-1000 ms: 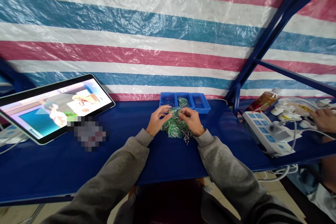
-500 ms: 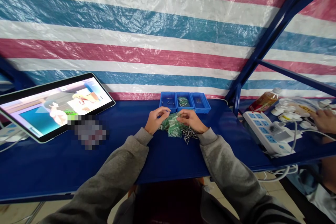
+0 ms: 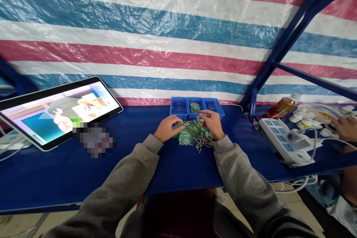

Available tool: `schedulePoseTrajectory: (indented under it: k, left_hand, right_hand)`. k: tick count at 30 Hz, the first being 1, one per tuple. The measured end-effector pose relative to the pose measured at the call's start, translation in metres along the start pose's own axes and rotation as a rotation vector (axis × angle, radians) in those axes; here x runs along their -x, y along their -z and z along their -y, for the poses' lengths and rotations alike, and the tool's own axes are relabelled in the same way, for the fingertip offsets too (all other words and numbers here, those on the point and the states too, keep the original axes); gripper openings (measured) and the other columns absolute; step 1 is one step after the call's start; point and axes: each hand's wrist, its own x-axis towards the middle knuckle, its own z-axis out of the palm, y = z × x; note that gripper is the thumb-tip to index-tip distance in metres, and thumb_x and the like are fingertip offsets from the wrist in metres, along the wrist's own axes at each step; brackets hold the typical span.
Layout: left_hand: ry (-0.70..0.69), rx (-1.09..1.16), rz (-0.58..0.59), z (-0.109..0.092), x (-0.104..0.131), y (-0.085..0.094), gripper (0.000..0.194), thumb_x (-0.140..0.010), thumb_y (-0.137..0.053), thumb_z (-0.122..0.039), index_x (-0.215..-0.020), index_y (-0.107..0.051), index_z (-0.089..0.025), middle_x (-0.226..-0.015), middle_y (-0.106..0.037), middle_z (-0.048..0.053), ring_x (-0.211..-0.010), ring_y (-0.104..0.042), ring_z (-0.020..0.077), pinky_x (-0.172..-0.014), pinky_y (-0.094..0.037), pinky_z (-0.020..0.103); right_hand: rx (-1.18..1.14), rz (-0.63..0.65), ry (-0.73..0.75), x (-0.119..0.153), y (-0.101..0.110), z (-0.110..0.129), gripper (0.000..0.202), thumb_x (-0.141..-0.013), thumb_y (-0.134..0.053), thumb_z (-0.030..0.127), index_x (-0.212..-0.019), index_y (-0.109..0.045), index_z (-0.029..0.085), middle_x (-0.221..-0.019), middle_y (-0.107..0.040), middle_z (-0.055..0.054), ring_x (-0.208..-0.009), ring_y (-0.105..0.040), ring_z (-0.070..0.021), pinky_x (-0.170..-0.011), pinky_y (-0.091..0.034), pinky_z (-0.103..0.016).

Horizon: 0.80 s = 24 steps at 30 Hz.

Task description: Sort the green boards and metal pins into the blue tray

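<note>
My left hand is at the left edge of a pile of small green packets, its fingers loosely curved and the thumb apart from them. My right hand is raised over the right side of the pile, below the blue bins. Its fingers are bent together, and whatever they may hold is too small to make out. Loose metal screws or pins lie beside the packets, partly under my right wrist. Behind are three joined blue bins: the left bin holds a few metal pieces, the middle bin green packets, the right bin small pieces.
A lit tablet leans at the left of the blue table. To the right are a white power strip with cables, a bottle and white containers. Another person's hand is at the far right.
My right hand has moved up and right, off the packets toward the bins. My left hand has lowered slightly, and its thumb and fingers look farther apart.
</note>
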Motion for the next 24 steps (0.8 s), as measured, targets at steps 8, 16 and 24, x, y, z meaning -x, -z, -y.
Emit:
schedulePoseTrajectory:
  k: [8,16,24]
  left_hand:
    - [-0.042,-0.246,0.202,0.008,0.002,-0.007,0.041,-0.076,-0.063,-0.059,-0.069,-0.057,-0.019,-0.073,-0.057,0.004,-0.072,-0.052,0.0206,-0.067,-0.038,0.03]
    - [0.028,-0.025,0.157,0.006,-0.001,-0.002,0.03,-0.083,-0.059,-0.043,-0.066,-0.058,-0.018,-0.068,-0.059,0.002,-0.064,-0.054,0.0163,-0.062,-0.039,0.027]
    - [0.076,0.243,-0.169,-0.008,0.003,0.002,0.026,-0.09,-0.053,-0.04,-0.078,-0.054,-0.017,-0.055,-0.053,-0.005,-0.046,-0.05,0.0094,-0.052,-0.039,0.021]
  right_hand:
    - [0.221,0.06,0.17,0.006,-0.007,-0.001,0.021,-0.072,-0.061,0.035,-0.079,-0.068,0.016,-0.055,-0.063,0.0,-0.036,-0.048,-0.0116,-0.04,-0.039,-0.026]
    - [0.281,0.054,0.22,0.005,-0.007,-0.002,0.021,-0.077,-0.059,0.033,-0.078,-0.069,0.015,-0.054,-0.061,-0.001,-0.051,-0.056,-0.0155,-0.053,-0.043,-0.027]
    - [0.407,0.238,0.499,0.013,-0.012,0.001,0.034,-0.082,-0.064,0.047,-0.102,-0.068,0.019,-0.097,-0.064,-0.008,-0.056,-0.048,-0.0112,-0.058,-0.044,-0.028]
